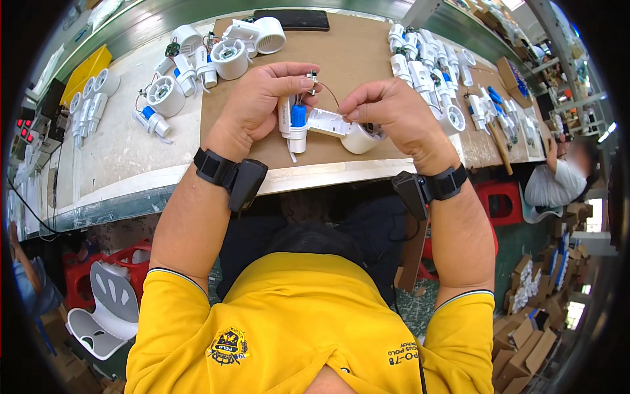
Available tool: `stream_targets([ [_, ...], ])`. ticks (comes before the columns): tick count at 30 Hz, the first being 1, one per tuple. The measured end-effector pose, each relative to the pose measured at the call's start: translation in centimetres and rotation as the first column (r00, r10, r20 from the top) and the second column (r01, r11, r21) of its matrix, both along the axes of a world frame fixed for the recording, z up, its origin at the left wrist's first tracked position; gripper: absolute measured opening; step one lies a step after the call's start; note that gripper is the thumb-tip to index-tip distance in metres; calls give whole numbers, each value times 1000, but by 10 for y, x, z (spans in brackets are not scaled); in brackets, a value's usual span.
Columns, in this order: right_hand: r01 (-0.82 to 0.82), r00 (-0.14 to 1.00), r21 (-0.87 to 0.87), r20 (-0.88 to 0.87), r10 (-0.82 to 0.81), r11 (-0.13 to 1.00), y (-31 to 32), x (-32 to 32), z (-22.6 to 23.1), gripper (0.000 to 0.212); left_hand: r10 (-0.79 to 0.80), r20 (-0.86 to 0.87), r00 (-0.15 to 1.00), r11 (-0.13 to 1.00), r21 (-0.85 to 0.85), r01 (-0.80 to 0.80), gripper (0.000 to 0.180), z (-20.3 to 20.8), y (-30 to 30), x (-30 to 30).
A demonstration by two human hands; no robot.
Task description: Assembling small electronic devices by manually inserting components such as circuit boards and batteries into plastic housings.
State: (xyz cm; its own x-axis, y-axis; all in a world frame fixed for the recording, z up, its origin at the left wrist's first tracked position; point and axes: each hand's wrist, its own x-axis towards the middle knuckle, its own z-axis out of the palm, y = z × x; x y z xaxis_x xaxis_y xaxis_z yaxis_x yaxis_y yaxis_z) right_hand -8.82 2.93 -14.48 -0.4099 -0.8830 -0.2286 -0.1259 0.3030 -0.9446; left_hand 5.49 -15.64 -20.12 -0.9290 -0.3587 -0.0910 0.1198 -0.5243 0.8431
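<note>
A white handheld fan, partly assembled (pixel 330 123), lies opened on the brown cardboard in front of me. Its handle half holds a blue battery cell (pixel 298 116), and its round head (pixel 359 140) sits under my right hand. Pinched between the thumb and index finger of my left hand (pixel 270 92) is a small circuit board (pixel 312 80); the other fingers rest by the handle. A thin reddish wire (pixel 330 92) runs from the board toward my right hand (pixel 387 108), whose thumb and fingertips are closed on it just above the fan head.
More white fan assemblies (pixel 231 58) stand at the back left, and several others (pixel 430 62) are heaped at the right. A black flat tray or device (pixel 292 20) lies at the far edge. A yellow bin (pixel 87 72) is far left. Someone (pixel 558 172) sits at the right.
</note>
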Motion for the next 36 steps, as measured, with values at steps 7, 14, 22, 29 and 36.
stream_targets([
  [7,85,996,-26,14,-85,996,-5,12,0,13,-43,65,997,998,-43,46,31,12,0,8],
  [14,129,908,-233,-364,-209,964,-13,22,-21,10,101,-11,995,988,-115,-102,30,13,3,9],
  [22,-321,582,-275,-812,-40,906,-19,22,-25,12,193,153,969,978,-113,-177,29,1,2,1],
  [29,-216,587,-70,-806,73,974,-48,11,-23,13,150,60,987,972,-189,-137,30,1,4,4],
  [36,29,924,-171,-370,-92,985,-44,7,-23,9,55,109,992,998,5,-56,27,-4,2,-3],
])
